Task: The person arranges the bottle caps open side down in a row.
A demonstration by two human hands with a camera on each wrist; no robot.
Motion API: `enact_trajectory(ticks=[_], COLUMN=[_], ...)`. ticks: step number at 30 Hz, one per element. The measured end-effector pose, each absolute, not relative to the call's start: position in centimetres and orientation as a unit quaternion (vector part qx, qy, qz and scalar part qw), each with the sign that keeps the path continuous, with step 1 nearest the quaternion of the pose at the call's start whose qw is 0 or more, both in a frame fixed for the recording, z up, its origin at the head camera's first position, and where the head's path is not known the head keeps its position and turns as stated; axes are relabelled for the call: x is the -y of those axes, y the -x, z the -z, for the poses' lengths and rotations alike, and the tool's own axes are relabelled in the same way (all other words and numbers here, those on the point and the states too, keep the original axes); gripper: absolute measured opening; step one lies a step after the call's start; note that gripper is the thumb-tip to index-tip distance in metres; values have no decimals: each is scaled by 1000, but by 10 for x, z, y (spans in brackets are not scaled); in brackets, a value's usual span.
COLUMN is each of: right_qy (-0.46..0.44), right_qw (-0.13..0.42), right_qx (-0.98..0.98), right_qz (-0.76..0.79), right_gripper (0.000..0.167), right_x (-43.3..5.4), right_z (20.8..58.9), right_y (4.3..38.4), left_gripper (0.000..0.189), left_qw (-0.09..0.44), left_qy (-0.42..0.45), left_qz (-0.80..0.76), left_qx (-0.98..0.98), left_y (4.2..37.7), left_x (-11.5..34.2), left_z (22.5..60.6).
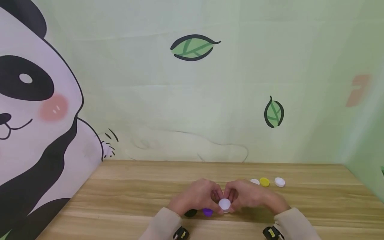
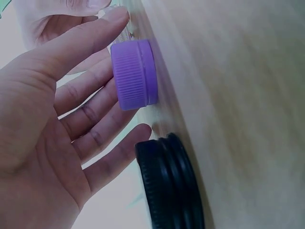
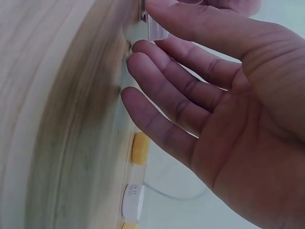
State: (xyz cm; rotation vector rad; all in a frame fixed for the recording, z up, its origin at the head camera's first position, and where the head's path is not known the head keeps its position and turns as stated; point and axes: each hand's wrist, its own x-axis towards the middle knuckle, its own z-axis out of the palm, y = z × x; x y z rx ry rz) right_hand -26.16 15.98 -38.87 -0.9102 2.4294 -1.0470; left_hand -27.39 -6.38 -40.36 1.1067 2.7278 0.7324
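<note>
A white bottle cap [image 1: 224, 204] is at the wooden tabletop between my two hands. The left hand [image 1: 199, 197] pinches it from the left with thumb and fingertips. From the right, my right hand [image 1: 250, 196] pinches the same cap. In the right wrist view the cap [image 3: 157, 29] shows as a pale, translucent edge, mostly hidden behind the thumb. A ribbed purple cap [image 2: 131, 75] stands beside the left fingers, and a larger black lid [image 2: 170, 183] is nearer the left wrist.
Behind the right hand a yellow cap [image 1: 264, 182] sits between two white caps, one partly covered by that hand; the other white cap [image 1: 279, 182] is further right. A wall with a panda [image 1: 39, 110] and leaves rises at the table's back edge.
</note>
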Motion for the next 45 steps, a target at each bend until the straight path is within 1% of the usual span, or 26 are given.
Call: enact_trajectory(ticks=[12,24,45], right_qy=[326,334,329], right_qw=[169,175,181], right_qx=[-859,-849,-850], right_qz=[357,371,370], right_gripper=[32,31,29], right_x=[-161,-161,-163], right_z=[393,394,392], right_y=[264,263,264], left_gripper=[33,33,34], left_qw=[50,58,54], left_qy=[-363,-361,-364], left_qz=[-214,-201,-188], left_qx=[-905,-909,-911], left_y=[274,271,272], left_x=[60,60,60], left_z=[404,404,402])
